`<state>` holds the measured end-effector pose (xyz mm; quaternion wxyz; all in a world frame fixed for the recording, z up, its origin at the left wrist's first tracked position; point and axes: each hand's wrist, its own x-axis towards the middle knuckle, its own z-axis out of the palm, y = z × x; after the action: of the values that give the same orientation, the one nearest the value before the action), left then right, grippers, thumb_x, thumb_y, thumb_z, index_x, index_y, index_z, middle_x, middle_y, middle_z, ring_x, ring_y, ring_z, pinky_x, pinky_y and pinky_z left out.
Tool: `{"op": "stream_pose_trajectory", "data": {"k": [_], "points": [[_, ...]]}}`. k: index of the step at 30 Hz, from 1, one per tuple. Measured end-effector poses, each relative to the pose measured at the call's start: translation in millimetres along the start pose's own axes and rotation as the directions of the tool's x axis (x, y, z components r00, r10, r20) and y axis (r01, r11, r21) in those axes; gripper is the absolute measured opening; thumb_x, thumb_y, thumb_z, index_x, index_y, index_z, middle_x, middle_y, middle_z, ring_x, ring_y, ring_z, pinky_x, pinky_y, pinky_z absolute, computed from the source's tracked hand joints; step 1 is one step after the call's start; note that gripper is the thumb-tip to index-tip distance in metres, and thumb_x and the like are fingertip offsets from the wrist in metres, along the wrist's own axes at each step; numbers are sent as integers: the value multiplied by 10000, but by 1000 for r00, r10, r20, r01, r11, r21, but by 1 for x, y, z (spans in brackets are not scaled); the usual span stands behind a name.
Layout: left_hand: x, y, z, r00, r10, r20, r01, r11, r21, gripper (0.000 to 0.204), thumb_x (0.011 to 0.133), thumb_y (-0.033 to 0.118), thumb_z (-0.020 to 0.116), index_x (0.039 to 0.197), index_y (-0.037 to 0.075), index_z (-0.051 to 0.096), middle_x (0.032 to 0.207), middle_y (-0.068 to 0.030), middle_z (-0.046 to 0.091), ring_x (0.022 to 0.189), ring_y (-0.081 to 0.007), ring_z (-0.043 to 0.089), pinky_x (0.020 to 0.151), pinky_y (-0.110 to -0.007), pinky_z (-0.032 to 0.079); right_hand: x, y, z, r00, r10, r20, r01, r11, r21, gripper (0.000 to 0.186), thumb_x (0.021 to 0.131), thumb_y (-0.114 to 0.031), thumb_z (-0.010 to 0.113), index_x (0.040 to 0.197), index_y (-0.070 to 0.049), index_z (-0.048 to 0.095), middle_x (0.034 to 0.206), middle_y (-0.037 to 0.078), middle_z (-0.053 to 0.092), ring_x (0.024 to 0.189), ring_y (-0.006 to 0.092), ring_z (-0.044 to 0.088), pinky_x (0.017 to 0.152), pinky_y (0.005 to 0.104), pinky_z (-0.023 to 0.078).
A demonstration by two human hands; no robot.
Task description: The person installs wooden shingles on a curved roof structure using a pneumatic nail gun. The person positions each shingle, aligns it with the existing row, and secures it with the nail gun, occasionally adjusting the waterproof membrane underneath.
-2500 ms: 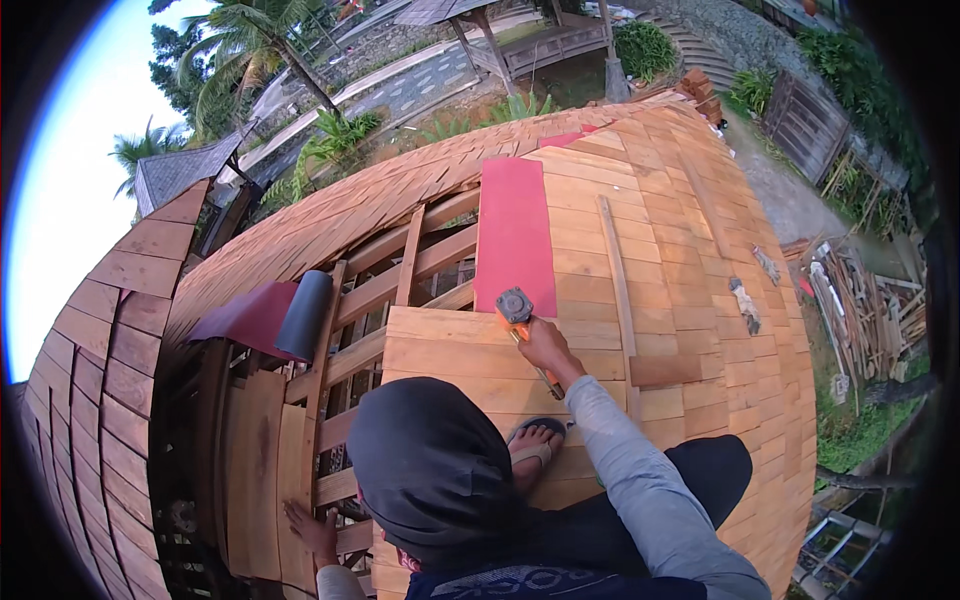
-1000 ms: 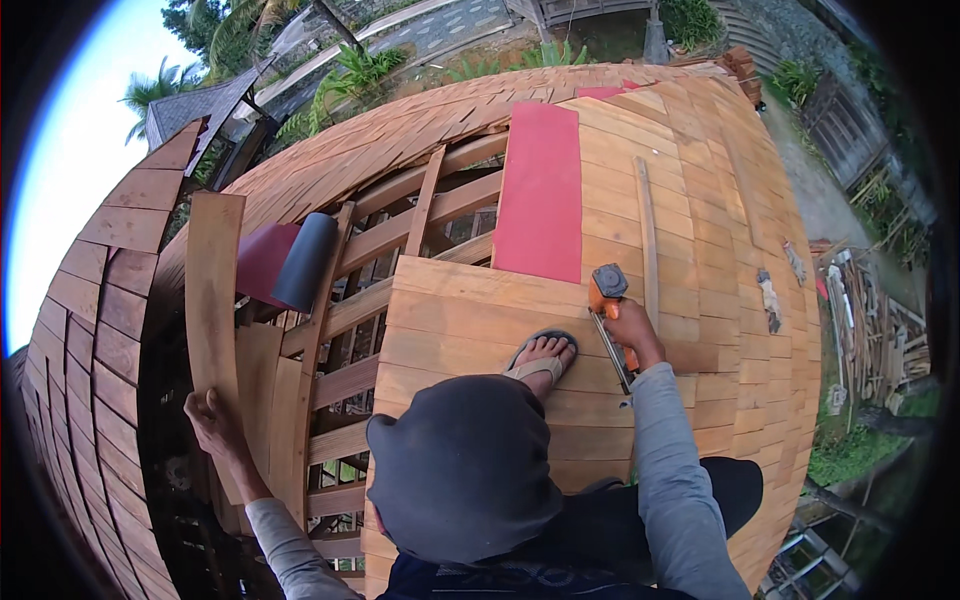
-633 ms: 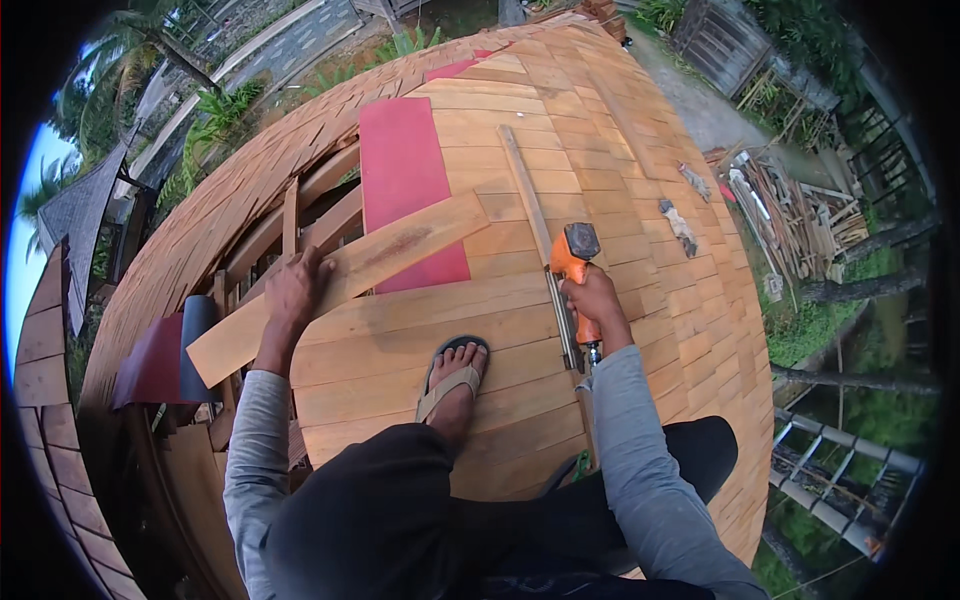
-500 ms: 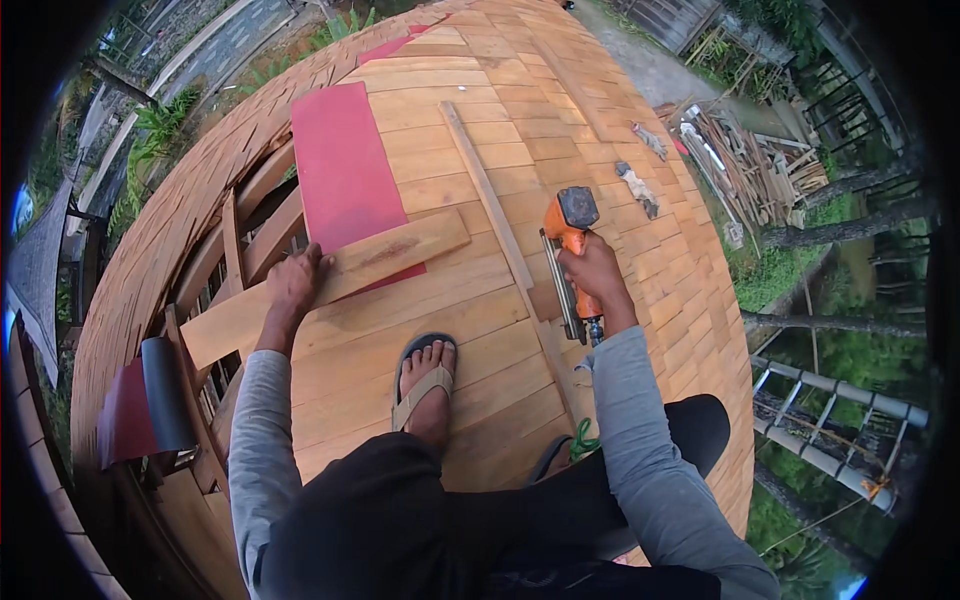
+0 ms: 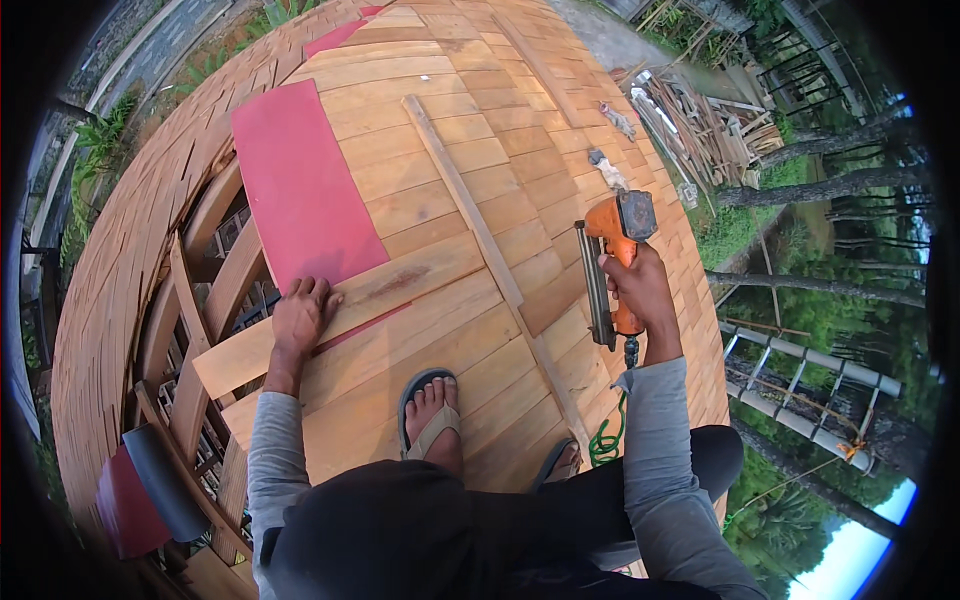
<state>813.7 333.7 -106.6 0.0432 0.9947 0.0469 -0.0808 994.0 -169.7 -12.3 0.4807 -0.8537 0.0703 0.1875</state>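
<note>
My left hand (image 5: pixel 303 318) presses on a long wooden board (image 5: pixel 410 275), its fingers bent over the far edge. The board lies slantwise across the lower end of a red sheet (image 5: pixel 300 180); a thin red strip shows below it. In my right hand (image 5: pixel 645 292) is an orange nail gun (image 5: pixel 606 218) with a dark head and a long metal magazine, held above the shingles to the right of the board. A green hose (image 5: pixel 604 443) lies below its handle. A narrow wooden batten (image 5: pixel 462 195) runs lengthwise over the shingles, close to the board's right end.
Open gaps between rafters (image 5: pixel 232 275) lie left of the board. A dark-backed red roll (image 5: pixel 165 485) rests at the lower left. My sandalled foot (image 5: pixel 432 415) stands on the shingles. Past the roof's right edge are a ladder (image 5: pixel 800 375) and a wood pile (image 5: pixel 705 120).
The board has shifted down onto the row nearer my foot, its right end now by the batten. My right hand has carried the nail gun rightward. The whole view has also turned a little.
</note>
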Motion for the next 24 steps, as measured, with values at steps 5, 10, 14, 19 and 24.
{"op": "stream_pose_trajectory", "data": {"k": [5, 10, 14, 19, 24], "points": [[-5, 1, -2, 996, 88, 0, -88, 996, -20, 297, 1005, 409, 664, 1007, 111, 661, 1040, -101, 632, 1058, -298, 624, 876, -452, 512, -17, -19, 13, 999, 43, 1, -42, 984, -175, 286, 934, -176, 770, 1088, 37, 656, 781, 68, 682, 619, 147, 651, 580, 327, 536], [-15, 4, 6, 974, 133, -184, -149, 986, -73, 292, 987, 382, 684, 1061, 100, 679, 1102, -101, 588, 1091, -303, 557, 920, -438, 440, -28, -19, 52, 994, 73, 77, -59, 984, -170, 259, 962, -165, 758, 1079, 40, 650, 748, 40, 654, 600, 116, 622, 550, 310, 519], [-16, 6, 10, 990, 71, -119, -84, 990, -112, 297, 978, 363, 697, 1095, 91, 682, 1127, -100, 574, 1098, -304, 543, 924, -445, 433, -31, -9, 108, 976, 68, 206, -58, 997, -55, 269, 971, -169, 755, 1117, 27, 641, 766, 25, 649, 596, 104, 599, 555, 294, 504], [-21, 17, 21, 987, -27, -156, 17, 998, -65, 355, 968, 349, 706, 1199, 79, 690, 1134, -100, 588, 1113, -303, 545, 964, -451, 432, -28, -3, 167, 896, 52, 442, -47, 999, -21, 356, 925, -212, 770, 1146, 49, 671, 840, 117, 717, 628, 172, 668, 622, 355, 563], [-30, 31, 32, 959, -120, -257, 120, 993, -18, 389, 991, 302, 688, 1322, 99, 703, 1216, -96, 626, 1170, -308, 569, 1039, -478, 422, -21, 0, 191, 834, -147, 532, 298, 931, -211, 397, 900, -250, 752, 1162, 41, 691, 851, 201, 721, 737, 300, 721, 715, 406, 576]]}}
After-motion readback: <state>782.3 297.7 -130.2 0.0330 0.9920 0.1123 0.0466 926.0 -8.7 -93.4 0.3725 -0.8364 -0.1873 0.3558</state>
